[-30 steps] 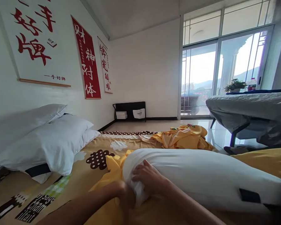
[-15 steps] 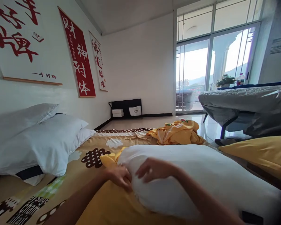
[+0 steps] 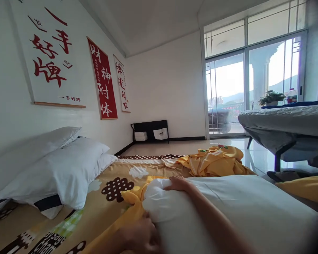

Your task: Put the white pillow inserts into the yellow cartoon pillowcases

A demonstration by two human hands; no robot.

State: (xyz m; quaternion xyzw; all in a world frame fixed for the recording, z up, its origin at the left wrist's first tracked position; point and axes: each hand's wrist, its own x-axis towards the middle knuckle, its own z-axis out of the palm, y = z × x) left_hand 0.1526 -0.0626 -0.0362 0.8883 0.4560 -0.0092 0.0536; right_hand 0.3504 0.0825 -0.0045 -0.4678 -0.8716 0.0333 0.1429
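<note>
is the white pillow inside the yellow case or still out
Mostly out: only the white pillow's near end meets the yellow case, bunched there.

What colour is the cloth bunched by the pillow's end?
Yellow cloth, seen in the head view.

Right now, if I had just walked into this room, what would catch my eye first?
Nearest you, a long white stuffed pillow lies across the patterned tan bedsheet, with the person's right hand on its far end and the left hand at the yellow fabric pillowcase bunched there. On the left wall hang white and red calligraphy banners, above a stack of white pillows.
</note>
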